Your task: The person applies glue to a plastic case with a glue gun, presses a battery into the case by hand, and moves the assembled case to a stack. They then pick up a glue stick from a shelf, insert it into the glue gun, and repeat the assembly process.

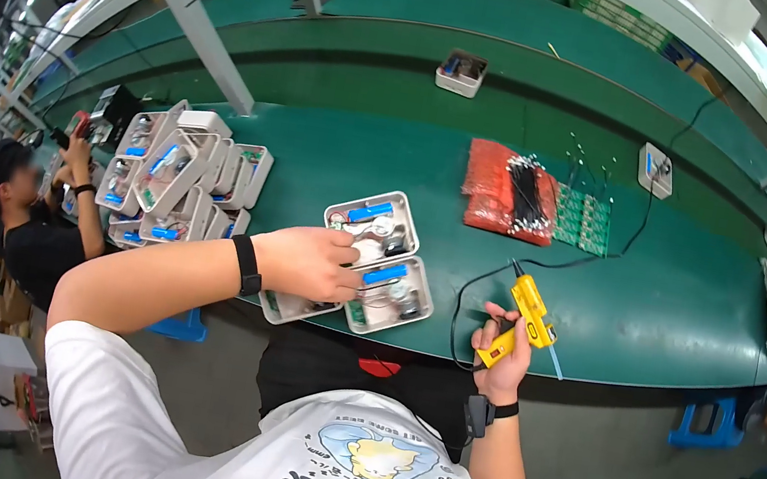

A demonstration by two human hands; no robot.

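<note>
In my right hand (503, 354) is a yellow hot glue gun (527, 316), held above the table's near edge, with a pale blue glue stick (557, 362) poking out of it. My left hand (311, 262) reaches over a group of open white plastic housings, its fingers curled at their inner edges. What those fingers pinch, if anything, is hidden. The farther housing (414, 216) contains a blue battery (370, 212) and wired parts. A similar blue battery (385, 274) lies in the nearer right housing (428, 300). My left hand and wrist partly cover a third housing (275, 311).
Many more white housings (172, 179) are stacked at left, near a co-worker (27, 215). Red bubble wrap (488, 188), black wires (525, 192) and green circuit boards (582, 219) lie at right centre. A black cable (461, 308) trails from the gun across the green table (666, 307).
</note>
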